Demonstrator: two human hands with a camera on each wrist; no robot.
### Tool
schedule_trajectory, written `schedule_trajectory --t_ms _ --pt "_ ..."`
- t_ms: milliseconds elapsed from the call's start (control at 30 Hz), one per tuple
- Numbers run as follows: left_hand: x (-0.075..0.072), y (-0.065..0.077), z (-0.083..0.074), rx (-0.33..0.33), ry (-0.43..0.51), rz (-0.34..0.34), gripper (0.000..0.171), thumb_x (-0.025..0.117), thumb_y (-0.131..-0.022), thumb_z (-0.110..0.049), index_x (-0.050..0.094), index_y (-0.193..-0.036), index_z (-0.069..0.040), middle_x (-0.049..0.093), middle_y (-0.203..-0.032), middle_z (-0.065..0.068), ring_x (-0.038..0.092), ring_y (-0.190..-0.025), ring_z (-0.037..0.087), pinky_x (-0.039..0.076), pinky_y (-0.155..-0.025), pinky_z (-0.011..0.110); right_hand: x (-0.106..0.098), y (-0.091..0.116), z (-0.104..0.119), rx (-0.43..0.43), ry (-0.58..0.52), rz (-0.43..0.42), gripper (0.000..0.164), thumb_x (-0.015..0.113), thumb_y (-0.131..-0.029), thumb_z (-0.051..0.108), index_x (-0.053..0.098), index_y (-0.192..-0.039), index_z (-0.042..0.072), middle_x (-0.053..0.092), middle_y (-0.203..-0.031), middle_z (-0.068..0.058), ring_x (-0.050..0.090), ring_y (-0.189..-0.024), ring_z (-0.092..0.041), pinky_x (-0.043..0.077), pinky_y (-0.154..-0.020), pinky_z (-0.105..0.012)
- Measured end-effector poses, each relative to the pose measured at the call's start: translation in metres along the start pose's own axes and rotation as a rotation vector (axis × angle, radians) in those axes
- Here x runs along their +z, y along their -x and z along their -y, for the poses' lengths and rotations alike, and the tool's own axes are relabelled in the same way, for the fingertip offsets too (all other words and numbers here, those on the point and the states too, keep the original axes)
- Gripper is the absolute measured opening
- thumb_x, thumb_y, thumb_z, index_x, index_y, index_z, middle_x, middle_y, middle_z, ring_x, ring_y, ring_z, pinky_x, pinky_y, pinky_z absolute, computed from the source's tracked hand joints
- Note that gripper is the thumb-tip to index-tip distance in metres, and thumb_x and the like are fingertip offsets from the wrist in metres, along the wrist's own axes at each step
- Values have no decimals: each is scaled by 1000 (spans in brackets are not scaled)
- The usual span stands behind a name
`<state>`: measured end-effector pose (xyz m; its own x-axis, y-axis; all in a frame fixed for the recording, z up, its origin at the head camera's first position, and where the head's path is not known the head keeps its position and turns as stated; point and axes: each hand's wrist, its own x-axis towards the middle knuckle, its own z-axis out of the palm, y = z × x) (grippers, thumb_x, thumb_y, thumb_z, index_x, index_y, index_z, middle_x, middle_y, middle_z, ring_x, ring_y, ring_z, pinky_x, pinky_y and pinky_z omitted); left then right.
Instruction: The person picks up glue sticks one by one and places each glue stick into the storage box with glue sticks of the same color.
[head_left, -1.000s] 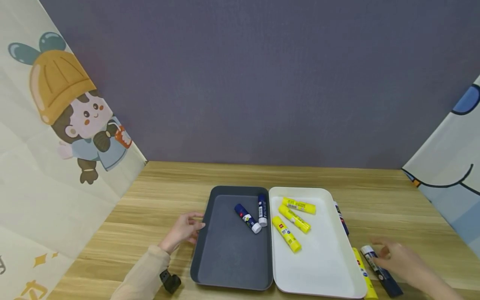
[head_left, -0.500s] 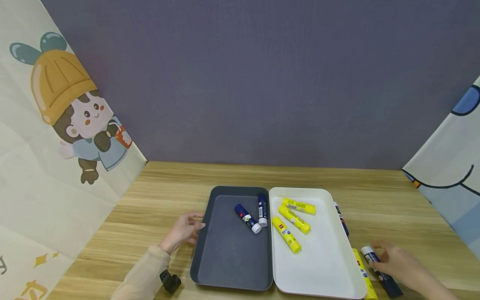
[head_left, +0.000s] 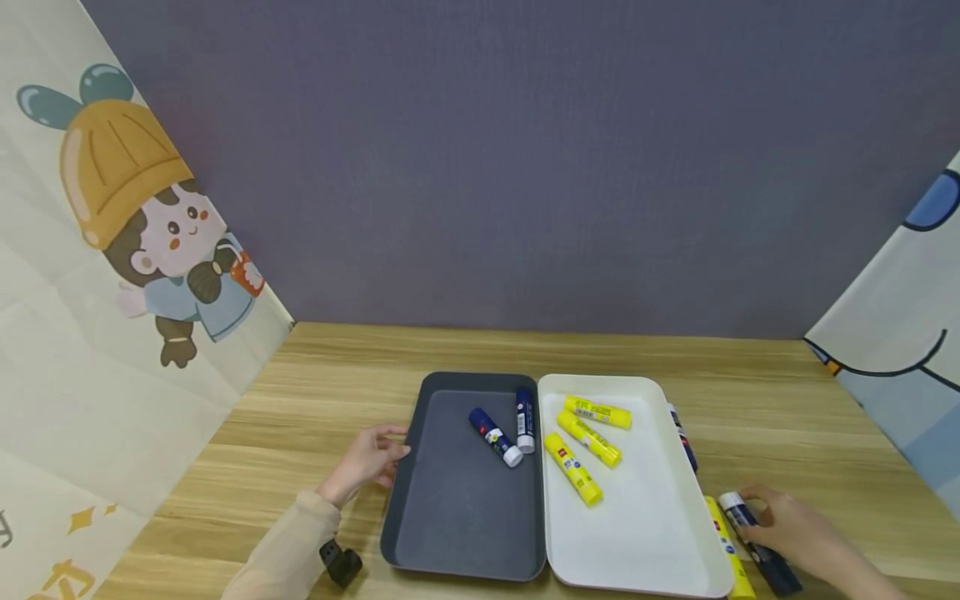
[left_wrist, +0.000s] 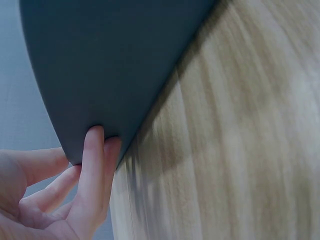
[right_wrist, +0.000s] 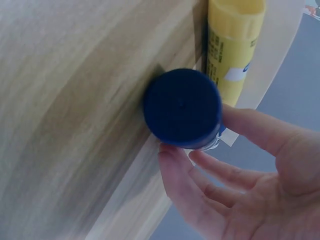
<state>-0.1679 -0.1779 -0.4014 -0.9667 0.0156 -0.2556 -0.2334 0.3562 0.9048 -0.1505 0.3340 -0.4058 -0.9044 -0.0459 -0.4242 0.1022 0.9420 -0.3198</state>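
Observation:
In the head view, my right hand (head_left: 791, 533) pinches a dark blue glue stick (head_left: 774, 568) with a white cap at the lower right. The right wrist view shows its blue round end (right_wrist: 182, 109) between the thumb and fingers. A yellow glue stick (head_left: 729, 546) lies just left of it. My left hand (head_left: 369, 460) rests its fingers against the left side of a dark grey tray (head_left: 463, 525); up close, straight fingertips touch the outer wall (left_wrist: 105, 75) and rim. Two blue glue sticks (head_left: 497, 437) lie in this tray.
A white tray (head_left: 630, 533) stands beside the grey one, with several yellow glue sticks (head_left: 573, 468) in it. Another blue glue stick (head_left: 682, 437) lies along its right side. A dark partition (head_left: 547, 167) rises behind the wooden table (head_left: 330, 375).
My right hand has closed from hovering over the blue glue stick to pinching it, and the stick has shifted slightly left. The left hand and both trays have stayed put.

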Motion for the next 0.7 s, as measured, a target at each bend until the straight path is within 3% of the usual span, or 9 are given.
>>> schedule_trajectory --t_ms 467,700 --pt "0 1 -1 1 0 0 37 55 -85 -3 48 -120 5 59 -83 16 57 -56 18 50 -48 32 5 -6 -3 46 1 15 57 65 -76 27 45 -111 -13 56 -77 -8 49 -65 -17 44 -55 -30" --pt "-3 3 0 57 35 49 39 60 -84 -12 49 -117 5 58 -79 15 57 -55 18 50 -48 32 2 1 6 44 2 6 55 64 -76 22 44 -110 -15 54 -75 -7 48 -65 -18 43 -55 -29"
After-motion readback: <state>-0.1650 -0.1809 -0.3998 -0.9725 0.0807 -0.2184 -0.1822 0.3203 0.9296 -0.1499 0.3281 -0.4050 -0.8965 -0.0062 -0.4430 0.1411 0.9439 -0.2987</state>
